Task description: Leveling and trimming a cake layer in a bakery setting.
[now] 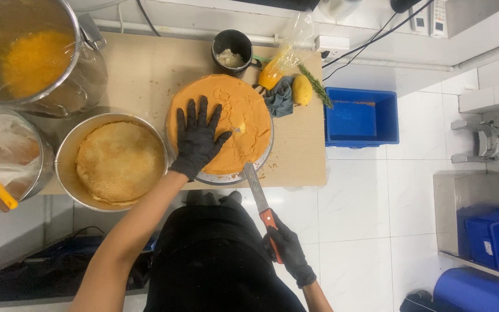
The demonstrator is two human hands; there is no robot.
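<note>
White floor tiles surround the wooden worktop (295, 156), where the left hand (198, 138) lies spread flat on the orange cake (244, 124), apparently steadying it, while the right hand (287, 248) clenches a red-handled knife (259, 199) reaching its near edge.

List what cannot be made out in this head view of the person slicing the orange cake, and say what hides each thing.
- Knife tip: buried in the orange cake.
- Cake top under the left hand: covered by the glove.
- Knife handle: mostly wrapped by the right hand.
- Large pot and plastic-lined tub: cut off by the frame's left edge.
- Dark cup's contents: too small to identify.
</note>
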